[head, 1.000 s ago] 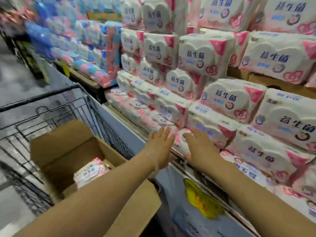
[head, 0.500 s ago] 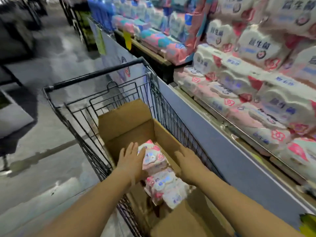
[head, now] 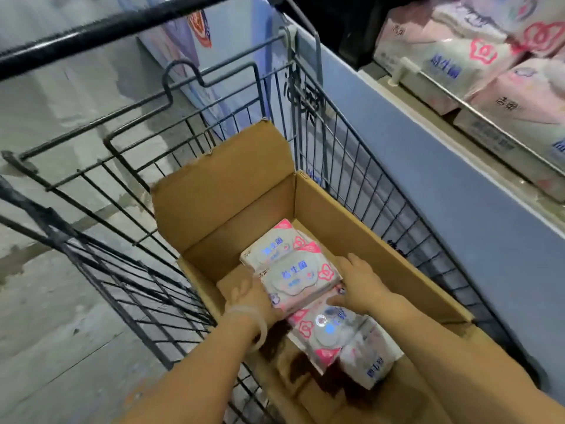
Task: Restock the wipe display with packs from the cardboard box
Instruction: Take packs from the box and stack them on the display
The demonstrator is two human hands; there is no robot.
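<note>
Two hands now clamp one wipe pack [head: 298, 278] inside the cardboard box [head: 360, 228]: my left hand [head: 255, 299] grips its near-left edge, my right hand [head: 359, 284] its right side. A second ago both pressed stock on the display [head: 477, 65]; a new pickup has begun. More packs [head: 342, 341] remain in the box, which sits in the wire cart [head: 171, 166].

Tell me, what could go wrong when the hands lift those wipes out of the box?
The left hand and right hand squeeze a pack of wipes only by its sides, so the smooth wrapper might slip. That pack overlaps another pack behind it, which could get dragged along and drop. Lifting toward the display shelf, the pack might catch on the cardboard box wall or the cart's wire side.
</note>
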